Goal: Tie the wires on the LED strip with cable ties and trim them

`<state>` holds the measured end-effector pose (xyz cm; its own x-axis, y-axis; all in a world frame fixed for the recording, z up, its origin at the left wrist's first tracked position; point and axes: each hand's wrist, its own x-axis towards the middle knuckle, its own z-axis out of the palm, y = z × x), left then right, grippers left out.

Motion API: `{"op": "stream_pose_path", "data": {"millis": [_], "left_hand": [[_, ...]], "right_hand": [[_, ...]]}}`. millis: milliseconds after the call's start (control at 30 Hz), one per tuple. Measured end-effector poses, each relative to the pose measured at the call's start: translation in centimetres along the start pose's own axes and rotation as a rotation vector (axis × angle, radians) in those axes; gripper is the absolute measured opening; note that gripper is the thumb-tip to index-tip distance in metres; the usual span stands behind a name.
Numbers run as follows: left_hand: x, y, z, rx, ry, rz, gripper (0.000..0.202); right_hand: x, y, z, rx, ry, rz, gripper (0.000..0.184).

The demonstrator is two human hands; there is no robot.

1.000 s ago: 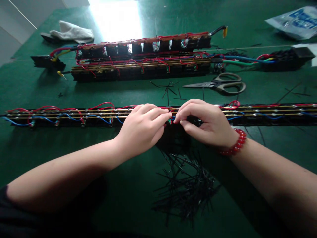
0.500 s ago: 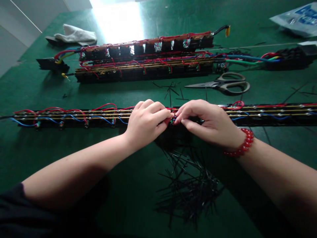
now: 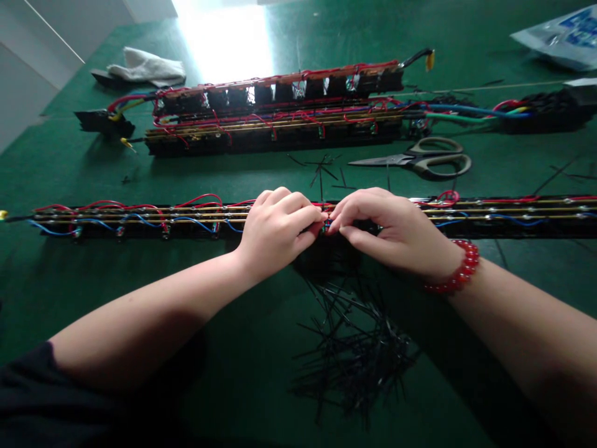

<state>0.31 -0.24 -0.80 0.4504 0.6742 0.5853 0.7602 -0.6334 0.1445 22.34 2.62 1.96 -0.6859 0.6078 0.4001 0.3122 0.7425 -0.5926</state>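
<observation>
**Hands barely shift at the middle of a long wired strip**

Almost nothing has moved since the earlier frames. Both hands sit at the same spot, their fingertips a shade closer together, and the view has swung slightly. The far-left end of the wired strip (image 3: 140,218), with its small yellow tip (image 3: 2,214), now shows at 9 o'clock.

The strip lies across the green table (image 3: 69,280) from 9 o'clock to 3 o'clock. The left hand (image 3: 275,227) and right hand (image 3: 387,230) meet at its centre. Each is clenched in a fingertip pinch on the strip's wiring, knuckles nearly touching. What sits between the fingertips is too small to make out. A red bead bracelet (image 3: 454,270) circles the right wrist.

Judging by how things lie, the work looks roughly midway. Red and blue wires loop along the strip on both sides of the hands, and the hands are busy at its middle. A loose pile of black cable ties (image 3: 354,354) lies near the person at 6 o'clock, still plentiful. At 12 o'clock two similar wired assemblies (image 3: 275,118) rest side by side, looking complete.

Scissors (image 3: 420,160) lie at 1 o'clock, between the strip and the assemblies. A white cloth (image 3: 144,65) sits at 11 o'clock, and a plastic bag (image 3: 559,37) at 2 o'clock.
</observation>
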Motion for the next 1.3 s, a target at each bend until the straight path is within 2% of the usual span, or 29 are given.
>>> {"op": "stream_pose_path", "data": {"millis": [333,633,867,1000,1067,1100,1200,1233,1300], "left_hand": [[0.0,-0.1,0.1,0.052,0.011,0.030,0.013],[-0.4,-0.5,-0.3,-0.027,-0.033,0.038,0.013],[-0.5,-0.6,-0.7,-0.073,-0.076,0.064,0.016],[-0.6,-0.5,-0.7,-0.074,-0.070,0.079,0.013],[-0.7,-0.5,-0.7,-0.067,-0.067,0.089,0.012],[-0.7,-0.5,-0.6,-0.064,-0.064,0.093,0.012],[-0.7,-0.5,-0.6,-0.066,-0.052,0.095,0.014],[-0.7,-0.6,-0.6,-0.068,-0.049,0.098,0.015],[-0.8,-0.6,-0.5,-0.066,-0.050,0.114,0.015]], "right_hand": [[-0.1,0.1,-0.2,-0.011,-0.020,-0.005,0.010],[-0.3,0.1,0.2,-0.136,-0.037,-0.062,0.009],[-0.4,0.4,0.4,-0.148,-0.030,-0.058,0.009],[-0.3,-0.4,0.0,-0.114,-0.050,-0.042,0.008],[-0.1,-0.9,-0.7,-0.060,0.029,0.033,0.010],[0.1,-1.1,-1.3,-0.047,0.126,0.084,0.011],[0.4,-0.4,-3.4,-0.120,0.528,0.247,0.013],[0.4,0.2,-4.3,-0.159,0.607,0.325,0.011],[0.1,2.2,-6.0,-0.249,0.591,0.563,0.009]]}}
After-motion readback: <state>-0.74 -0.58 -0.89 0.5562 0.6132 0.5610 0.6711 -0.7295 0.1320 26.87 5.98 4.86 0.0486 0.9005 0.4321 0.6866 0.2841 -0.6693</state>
